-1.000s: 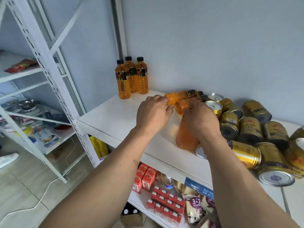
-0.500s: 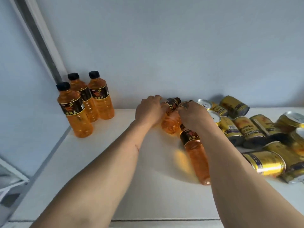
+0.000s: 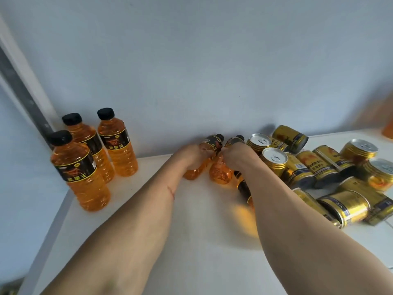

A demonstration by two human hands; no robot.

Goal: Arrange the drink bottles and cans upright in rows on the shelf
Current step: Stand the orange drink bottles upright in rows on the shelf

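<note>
Three orange drink bottles (image 3: pixel 116 149) with black caps stand upright at the back left of the white shelf (image 3: pixel 148 241). Near the back wall in the middle lie two more orange bottles side by side. My left hand (image 3: pixel 189 154) grips the left lying bottle (image 3: pixel 209 145). My right hand (image 3: pixel 239 155) grips the right lying bottle (image 3: pixel 220 174). A third lying bottle (image 3: pixel 243 188) is half hidden under my right forearm. Several gold cans (image 3: pixel 304 167) lie in a jumble on the right, some on their sides, some with their tops showing.
The grey-blue wall (image 3: pixel 191 71) closes the back of the shelf. A grey upright post (image 3: pixel 19 90) runs along the left corner. An orange object (image 3: pixel 388 129) shows at the far right edge. Bare shelf surface lies between the standing bottles and my arms.
The view has closed in on the shelf. Both hands have reached farther back and now curl round the two lying bottles by the wall.
</note>
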